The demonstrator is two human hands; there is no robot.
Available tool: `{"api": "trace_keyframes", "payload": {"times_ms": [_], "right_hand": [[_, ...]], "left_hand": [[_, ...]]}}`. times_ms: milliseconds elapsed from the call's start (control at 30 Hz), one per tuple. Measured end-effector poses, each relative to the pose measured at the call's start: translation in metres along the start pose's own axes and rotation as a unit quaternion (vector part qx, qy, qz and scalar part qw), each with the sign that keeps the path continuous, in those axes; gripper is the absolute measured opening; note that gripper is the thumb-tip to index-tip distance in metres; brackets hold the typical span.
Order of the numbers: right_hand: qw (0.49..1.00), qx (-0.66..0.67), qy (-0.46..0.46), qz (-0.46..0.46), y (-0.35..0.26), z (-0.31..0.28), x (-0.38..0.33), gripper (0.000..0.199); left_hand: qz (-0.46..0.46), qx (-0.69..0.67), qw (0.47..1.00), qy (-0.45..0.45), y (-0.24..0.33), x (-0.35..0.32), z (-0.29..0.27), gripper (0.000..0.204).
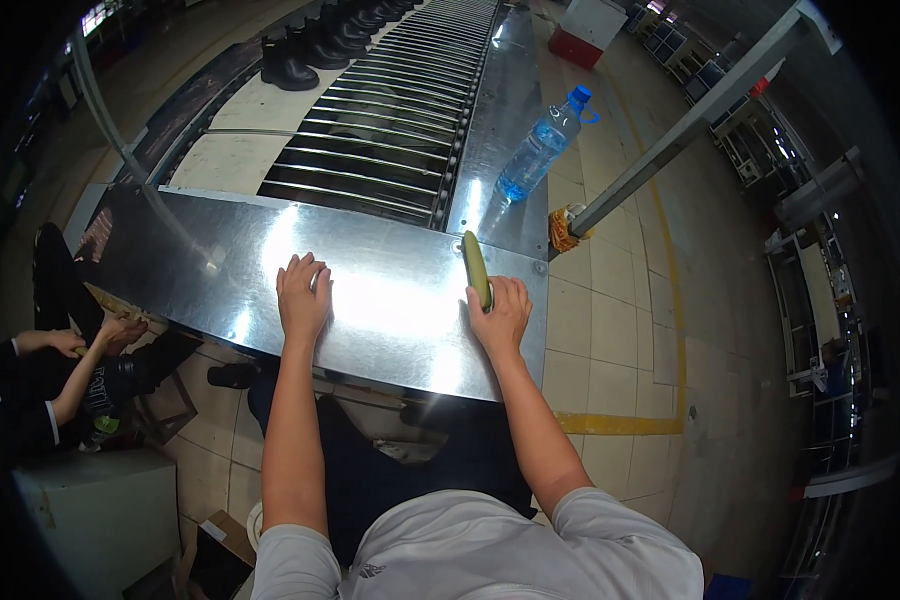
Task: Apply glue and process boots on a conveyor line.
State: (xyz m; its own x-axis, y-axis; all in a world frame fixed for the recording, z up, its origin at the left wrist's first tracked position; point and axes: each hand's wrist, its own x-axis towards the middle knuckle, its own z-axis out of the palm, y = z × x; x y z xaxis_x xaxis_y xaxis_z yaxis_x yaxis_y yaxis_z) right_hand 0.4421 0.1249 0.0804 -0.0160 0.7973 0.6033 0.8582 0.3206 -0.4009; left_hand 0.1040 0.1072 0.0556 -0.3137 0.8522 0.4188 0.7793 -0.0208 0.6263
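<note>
My left hand (302,295) lies flat, palm down, on a shiny steel table top (200,270), fingers slightly apart and holding nothing. My right hand (500,315) rests on the same sheet further right and grips a flat yellow-green pad or sponge (477,266) that stands on its edge against the metal. Both forearms come in from below.
Behind the sheet runs a roller conveyor (390,130) with several black boots (315,45) at its far left. A blue-capped plastic water bottle (542,145) stands on the steel side rail. Another person's hands (95,340) work at lower left. A grey post (690,120) crosses at right.
</note>
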Motion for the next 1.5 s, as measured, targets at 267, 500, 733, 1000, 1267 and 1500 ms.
{"api": "trace_keyframes", "payload": {"times_ms": [267,500,733,1000,1267,1500], "right_hand": [[0.983,0.039,-0.137,-0.114,-0.002,-0.007,0.003,0.044],[0.984,0.039,-0.154,-0.085,-0.001,-0.007,0.002,0.045],[0.98,0.075,-0.132,-0.131,0.002,-0.008,0.001,0.037],[0.974,0.07,-0.135,-0.17,-0.001,-0.01,0.0,0.036],[0.974,0.086,-0.132,-0.162,-0.004,-0.016,0.004,0.037],[0.991,0.033,-0.098,-0.09,-0.007,-0.013,0.002,0.036]], "left_hand": [[-0.005,-0.01,1.0,-0.001,0.002,0.002,0.0,0.023],[0.001,-0.006,1.0,0.001,0.002,0.0,0.002,0.022],[0.017,-0.003,0.999,0.033,0.008,0.0,0.002,0.018],[0.002,-0.022,0.999,0.026,0.01,0.001,-0.001,0.022],[0.01,-0.002,1.0,0.021,0.007,0.0,0.001,0.021],[0.009,-0.01,1.0,0.015,0.002,-0.002,0.002,0.02]]}}
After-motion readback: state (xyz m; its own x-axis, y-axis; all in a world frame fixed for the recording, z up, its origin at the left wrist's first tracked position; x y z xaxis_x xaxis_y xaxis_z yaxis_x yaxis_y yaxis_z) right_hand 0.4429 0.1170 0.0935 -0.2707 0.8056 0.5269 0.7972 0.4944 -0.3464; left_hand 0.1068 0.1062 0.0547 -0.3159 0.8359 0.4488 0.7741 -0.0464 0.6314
